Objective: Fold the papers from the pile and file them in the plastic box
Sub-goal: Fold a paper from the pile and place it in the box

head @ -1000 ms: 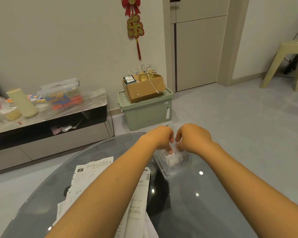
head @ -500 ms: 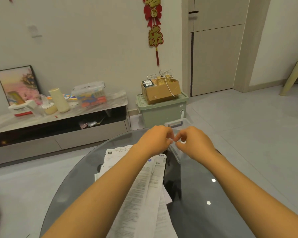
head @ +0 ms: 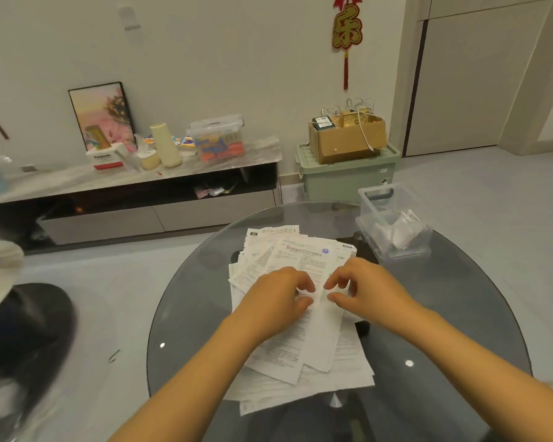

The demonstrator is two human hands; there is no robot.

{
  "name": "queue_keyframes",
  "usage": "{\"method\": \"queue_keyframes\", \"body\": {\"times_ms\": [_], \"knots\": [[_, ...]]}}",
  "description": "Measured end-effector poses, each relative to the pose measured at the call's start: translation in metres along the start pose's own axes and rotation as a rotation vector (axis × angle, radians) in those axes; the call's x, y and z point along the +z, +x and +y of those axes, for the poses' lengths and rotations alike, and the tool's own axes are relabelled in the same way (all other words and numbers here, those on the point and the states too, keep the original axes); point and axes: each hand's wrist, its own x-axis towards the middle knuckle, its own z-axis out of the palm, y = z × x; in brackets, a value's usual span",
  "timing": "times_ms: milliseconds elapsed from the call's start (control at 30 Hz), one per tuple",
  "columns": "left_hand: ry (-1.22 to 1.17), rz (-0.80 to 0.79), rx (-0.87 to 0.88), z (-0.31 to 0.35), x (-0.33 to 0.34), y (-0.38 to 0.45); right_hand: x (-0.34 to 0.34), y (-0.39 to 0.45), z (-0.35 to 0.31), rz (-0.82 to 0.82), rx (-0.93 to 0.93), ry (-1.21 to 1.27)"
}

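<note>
Round and of dark glass, the tabletop point(head: 454, 314) stands on a pale tiled floor, with a low TV bench point(head: 134, 180) along the wall behind it. On that bench are a framed picture point(head: 101, 113), a cream bottle point(head: 165, 145) and a lidded tub point(head: 217, 138) of coloured items. Right of the bench a green bin point(head: 348, 178) carries a cardboard box point(head: 348, 138), and a red ornament point(head: 346, 30) hangs on the wall above. A loose pile point(head: 300, 362) of printed papers lies fanned across the middle of the tabletop. Both hands are over the pile, near each other but apart. The left hand point(head: 278, 298) has its fingers curled, thumb and forefinger drawn together at the top sheet point(head: 320, 330); whether they actually pinch it I cannot tell. The right hand point(head: 364, 288) likewise has curled fingers with thumb and forefinger a little apart above the same sheet, and contact cannot be made out. At the far right edge of the tabletop, well apart from the hands, stands the clear plastic box point(head: 393, 224), open, with folded white paper point(head: 399, 231) inside it.
</note>
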Motion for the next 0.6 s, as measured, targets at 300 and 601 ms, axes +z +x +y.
{"method": "queue_keyframes", "body": {"times_ms": [300, 601], "knots": [[0.131, -0.088, 0.009, -0.024, 0.016, -0.009, 0.022, -0.005, 0.007, -0.096, -0.038, -0.011], [0.027, -0.411, 0.052, -0.033, 0.025, -0.014, 0.025, -0.008, 0.009, -0.175, -0.147, 0.019]]}}
